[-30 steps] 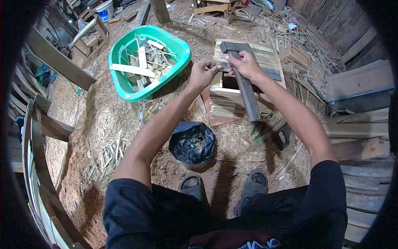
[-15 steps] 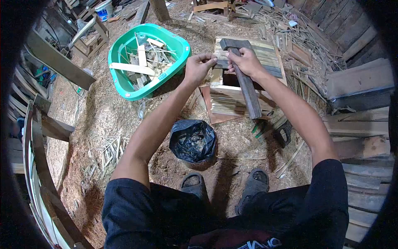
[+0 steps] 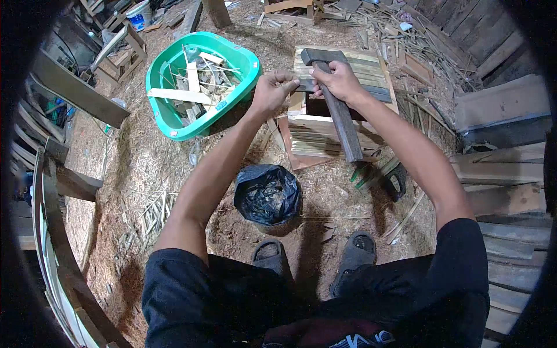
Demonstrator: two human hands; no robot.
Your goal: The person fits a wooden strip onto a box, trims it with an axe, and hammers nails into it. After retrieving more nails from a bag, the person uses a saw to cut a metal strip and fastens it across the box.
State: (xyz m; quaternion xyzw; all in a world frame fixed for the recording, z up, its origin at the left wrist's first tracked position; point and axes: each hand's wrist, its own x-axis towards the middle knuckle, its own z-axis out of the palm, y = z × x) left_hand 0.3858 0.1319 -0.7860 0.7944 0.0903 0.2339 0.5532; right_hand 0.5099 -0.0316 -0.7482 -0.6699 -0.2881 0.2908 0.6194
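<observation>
A dark wooden mallet (image 3: 342, 119) is in my right hand (image 3: 338, 83), which grips the handle just below the head, with the handle's end pointing down toward me. My left hand (image 3: 274, 93) is closed in a pinch at the left edge of a slatted wooden box (image 3: 360, 74); whatever sits between its fingertips is too small to make out. Pale and dark slats cover part of the box top, and a dark opening shows below them. The mallet head lies over the slats near the box's far left corner.
Left of the box stands a green basin (image 3: 202, 129) of wood scraps. Nearer me is a black bag-lined bucket (image 3: 267, 195). A handsaw (image 3: 396, 181) lies right of it. Stacked planks (image 3: 505, 174) line the right side, and a curved wooden frame (image 3: 58, 243) the left.
The whole view has shifted slightly. Both hands stay close together over the box, the left still pinched and the right still round the mallet.
</observation>
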